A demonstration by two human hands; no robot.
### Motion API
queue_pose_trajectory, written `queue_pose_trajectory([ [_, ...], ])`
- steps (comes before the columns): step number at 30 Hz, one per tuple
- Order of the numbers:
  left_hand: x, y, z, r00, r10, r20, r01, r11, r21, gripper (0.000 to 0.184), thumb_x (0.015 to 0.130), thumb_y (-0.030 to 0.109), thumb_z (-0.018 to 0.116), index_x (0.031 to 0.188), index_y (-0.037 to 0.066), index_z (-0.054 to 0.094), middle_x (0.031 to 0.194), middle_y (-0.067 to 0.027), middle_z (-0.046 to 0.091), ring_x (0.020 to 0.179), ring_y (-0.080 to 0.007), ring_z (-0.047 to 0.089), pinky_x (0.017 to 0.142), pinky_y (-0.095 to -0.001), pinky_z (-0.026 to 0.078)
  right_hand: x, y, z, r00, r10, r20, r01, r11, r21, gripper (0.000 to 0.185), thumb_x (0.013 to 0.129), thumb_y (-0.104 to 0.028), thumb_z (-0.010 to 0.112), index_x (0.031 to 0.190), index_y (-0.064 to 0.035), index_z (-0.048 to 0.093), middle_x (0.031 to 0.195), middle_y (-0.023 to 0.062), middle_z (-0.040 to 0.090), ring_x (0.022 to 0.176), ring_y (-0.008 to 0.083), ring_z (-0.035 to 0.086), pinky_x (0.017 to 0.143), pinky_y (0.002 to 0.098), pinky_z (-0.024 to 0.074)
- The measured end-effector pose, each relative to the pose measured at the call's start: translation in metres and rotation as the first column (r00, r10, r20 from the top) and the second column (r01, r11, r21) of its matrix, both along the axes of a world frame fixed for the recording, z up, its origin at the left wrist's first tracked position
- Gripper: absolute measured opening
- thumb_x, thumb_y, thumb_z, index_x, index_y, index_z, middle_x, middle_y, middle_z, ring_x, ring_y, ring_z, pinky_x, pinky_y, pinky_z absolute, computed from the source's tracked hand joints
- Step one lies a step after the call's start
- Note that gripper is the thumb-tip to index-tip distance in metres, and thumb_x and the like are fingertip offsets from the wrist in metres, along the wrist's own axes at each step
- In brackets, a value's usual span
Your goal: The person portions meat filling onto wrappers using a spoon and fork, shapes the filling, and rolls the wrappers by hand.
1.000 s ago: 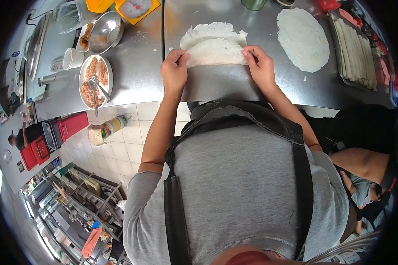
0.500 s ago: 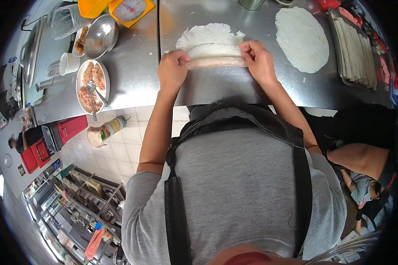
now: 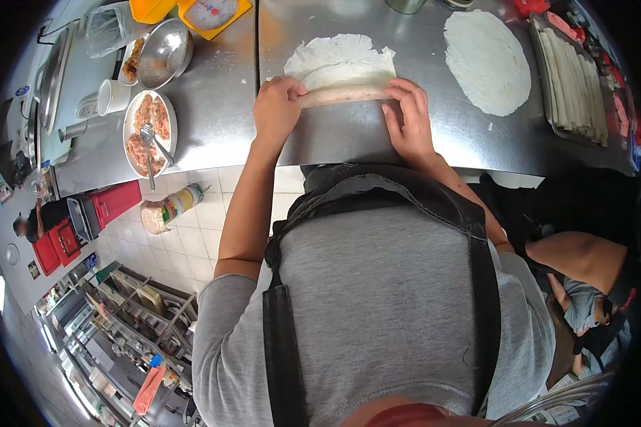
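A thin, pale wrapper sheet [image 3: 340, 58] with ragged edges lies on the steel table. Its near edge is wrapped into a long roll [image 3: 345, 95], with pinkish filling showing through. My left hand [image 3: 279, 107] pinches the left end of this roll, thumb and fingers closed. At the right end, my right hand [image 3: 408, 117] rests its stretched fingertips on the roll, its thumb apart and nearer to me. Farther right lies another oval wrapper sheet [image 3: 487, 62], flat on the steel.
On the left stand a white dish of minced meat [image 3: 166, 114] with a spoon [image 3: 147, 139], a metal bowl [image 3: 165, 53], a white cup [image 3: 112, 97] and a yellow scale [image 3: 212, 14]. A tray [image 3: 548, 107] of finished rolls [image 3: 573, 85] sits at right. Other people are nearby.
The near edge is rolled a little farther over, away from me. My right hand has loosened from a pinch to spread fingers, its thumb off the roll. The left hand keeps its grip.
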State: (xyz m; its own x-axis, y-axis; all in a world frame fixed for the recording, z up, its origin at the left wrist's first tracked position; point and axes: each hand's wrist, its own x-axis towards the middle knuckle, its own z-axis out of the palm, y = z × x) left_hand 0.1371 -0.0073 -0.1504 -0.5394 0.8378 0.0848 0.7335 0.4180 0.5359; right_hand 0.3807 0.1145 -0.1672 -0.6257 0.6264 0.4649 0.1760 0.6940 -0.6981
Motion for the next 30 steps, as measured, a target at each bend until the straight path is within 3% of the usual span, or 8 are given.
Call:
queue_pose_trajectory([
  [3,-0.001,0.000,-0.002,1.000,0.001,0.006,-0.001,1.000,-0.012,0.019,0.089,0.002,0.056,0.089,0.010,0.073,0.093,-0.0105,0.071,0.094,-0.0332,0.066,0.082,-0.0432,0.052,-0.004,0.003,-0.007,1.000,0.017,0.015,-0.016,0.997,-0.077,0.037,0.085,0.002,0.068,0.121,-0.0038,0.061,0.127,0.0172,0.059,0.119,0.0380,0.056,0.105,0.0458,0.0412],
  [9,-0.004,-0.001,-0.003,1.000,-0.017,0.010,0.017,1.000,-0.009,0.019,0.087,0.002,0.057,0.088,0.011,0.074,0.092,-0.0099,0.070,0.094,-0.0322,0.065,0.081,-0.0427,0.051,-0.004,0.006,-0.006,0.996,-0.012,0.092,0.014,1.000,-0.011,0.039,0.085,0.001,0.069,0.122,-0.0062,0.061,0.123,0.0152,0.062,0.114,0.0368,0.058,0.099,0.0455,0.0425],
  [15,0.000,-0.005,0.005,0.992,-0.059,-0.114,0.057,0.998,-0.023,0.021,0.084,-0.002,0.059,0.089,0.011,0.075,0.094,-0.0098,0.067,0.098,-0.0319,0.062,0.083,-0.0425,0.050,0.003,0.016,-0.005,0.993,0.035,0.117,-0.037,0.999,0.013,0.042,0.084,0.000,0.073,0.124,-0.0067,0.063,0.115,0.0098,0.068,0.105,0.0306,0.062,0.096,0.0418,0.0428],
  [18,0.007,-0.006,0.020,0.942,-0.172,-0.289,0.229,0.957,0.179,0.022,0.083,-0.002,0.065,0.100,0.009,0.074,0.104,-0.0111,0.067,0.102,-0.0331,0.061,0.088,-0.0425,0.050,0.000,0.020,0.000,0.987,0.087,0.132,-0.084,0.996,-0.028,0.045,0.083,-0.001,0.075,0.126,-0.0078,0.063,0.114,0.0075,0.070,0.103,0.0283,0.062,0.096,0.0405,0.0424],
  [21,0.018,-0.005,0.018,0.922,-0.380,-0.073,0.386,0.892,0.236,0.028,0.082,0.005,0.072,0.109,0.007,0.070,0.112,-0.0112,0.066,0.109,-0.0335,0.058,0.096,-0.0430,0.047,-0.002,0.024,-0.001,0.980,0.110,0.167,-0.107,0.994,-0.026,0.048,0.082,-0.002,0.077,0.127,-0.0095,0.063,0.114,0.0046,0.071,0.102,0.0265,0.062,0.097,0.0399,0.0419],
  [30,0.016,-0.013,-0.001,0.924,-0.378,-0.063,0.382,0.896,0.225,0.036,0.078,0.008,0.078,0.113,0.007,0.069,0.112,-0.0088,0.066,0.108,-0.0314,0.060,0.095,-0.0417,0.049,-0.005,0.025,0.002,0.964,0.142,0.225,-0.141,0.990,-0.022,0.052,0.081,-0.002,0.078,0.130,-0.0108,0.063,0.115,0.0035,0.072,0.105,0.0266,0.061,0.097,0.0398,0.0427],
])
